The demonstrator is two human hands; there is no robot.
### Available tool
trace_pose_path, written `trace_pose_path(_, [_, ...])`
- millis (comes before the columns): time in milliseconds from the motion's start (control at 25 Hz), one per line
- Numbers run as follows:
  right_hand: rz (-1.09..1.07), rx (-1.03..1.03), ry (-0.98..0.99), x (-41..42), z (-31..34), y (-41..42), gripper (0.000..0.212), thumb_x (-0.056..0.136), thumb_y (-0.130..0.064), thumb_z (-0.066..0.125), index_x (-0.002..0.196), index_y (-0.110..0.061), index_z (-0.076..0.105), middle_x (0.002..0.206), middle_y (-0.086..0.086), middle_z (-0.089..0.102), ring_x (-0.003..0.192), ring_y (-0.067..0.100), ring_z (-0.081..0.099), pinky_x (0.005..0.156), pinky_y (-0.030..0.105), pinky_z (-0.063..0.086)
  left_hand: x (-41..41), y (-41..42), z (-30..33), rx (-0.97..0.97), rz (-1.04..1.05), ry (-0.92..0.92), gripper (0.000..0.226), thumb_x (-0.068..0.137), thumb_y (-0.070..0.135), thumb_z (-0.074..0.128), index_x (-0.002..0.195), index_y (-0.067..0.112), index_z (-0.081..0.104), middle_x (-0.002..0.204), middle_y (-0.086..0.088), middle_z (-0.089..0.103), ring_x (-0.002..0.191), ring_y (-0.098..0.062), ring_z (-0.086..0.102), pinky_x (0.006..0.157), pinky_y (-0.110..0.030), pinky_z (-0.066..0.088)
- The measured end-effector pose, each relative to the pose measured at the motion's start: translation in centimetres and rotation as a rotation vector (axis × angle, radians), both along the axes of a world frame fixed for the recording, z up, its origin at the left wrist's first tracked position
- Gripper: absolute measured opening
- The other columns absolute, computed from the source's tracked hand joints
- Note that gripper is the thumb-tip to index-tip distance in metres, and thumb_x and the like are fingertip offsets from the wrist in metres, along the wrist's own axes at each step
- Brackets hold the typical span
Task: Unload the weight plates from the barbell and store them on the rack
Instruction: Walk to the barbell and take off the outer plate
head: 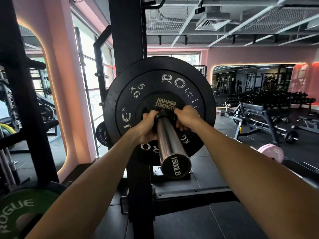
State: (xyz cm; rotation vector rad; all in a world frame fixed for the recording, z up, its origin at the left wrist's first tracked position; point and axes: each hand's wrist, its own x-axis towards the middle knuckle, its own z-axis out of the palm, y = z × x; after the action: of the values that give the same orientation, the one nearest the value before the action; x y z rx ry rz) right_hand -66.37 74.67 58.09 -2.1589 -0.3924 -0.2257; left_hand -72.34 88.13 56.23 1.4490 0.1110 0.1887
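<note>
Green plate: stored low at the rack's left edge, marked ROGUE.
Rack upright: black, just behind the loaded plates.
Left hand: grip curled round the left side of the small collar-side plate, marked HAMMER STRENGTH.
5 kg plate: black, on the sleeve behind the small plate; a larger black plate sits behind it.
Barbell sleeve: chrome, end cap reads 1500LB, pointing at the viewer.
Right hand: grip curled round the small plate's right side.
Risk: uneven pull may bind the plate on the sleeve; a slipping plate could drop toward the floor.
</note>
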Motion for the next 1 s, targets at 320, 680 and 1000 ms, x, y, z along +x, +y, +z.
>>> trace_pose_path(320, [0.058, -0.009, 0.063, -6.1, 0.2, -2.4, 0.043, 0.095, -0.024, 0.038, 0.062, -0.002, 0.053, 0.055, 0.015, 0.062, 0.033, 0.021, 0.047, 0.033, 0.021, 0.029, -4.6, -1.0, -0.4, -0.021, -0.076, 0.061, 0.046, 0.096, 0.040, 0.046, 0.131, 0.016, 0.028, 0.114, -0.017, 0.053, 0.086, -0.026, 0.062, 0.052, -0.035, 0.058])
trace_pose_path(680, [0.103, -0.033, 0.074, -16.3, -0.3, -6.5, 0.056, 0.097, -0.027, 0.035, 0.054, 0.002, 0.057, 0.045, 0.012, 0.060, 0.032, 0.024, 0.043, 0.032, 0.021, 0.029, -13.9, -3.5, -1.6, -0.155, -0.177, 0.043, 0.080, 0.072, 0.042, 0.069, 0.140, 0.017, 0.036, 0.141, -0.020, 0.046, 0.103, -0.034, 0.064, 0.078, -0.051, 0.055])
trace_pose_path(1000, [0.088, 0.016, 0.110, -24.2, -0.5, -9.1, 0.045, 0.097, -0.024, 0.035, 0.063, 0.000, 0.052, 0.052, 0.014, 0.058, 0.039, 0.025, 0.045, 0.036, 0.022, 0.030, -23.3, -6.8, -1.6, -0.120, -0.274, 0.017, 0.068, 0.082, 0.036, 0.061, 0.140, 0.009, 0.040, 0.137, -0.021, 0.052, 0.114, -0.033, 0.063, 0.078, -0.045, 0.057])
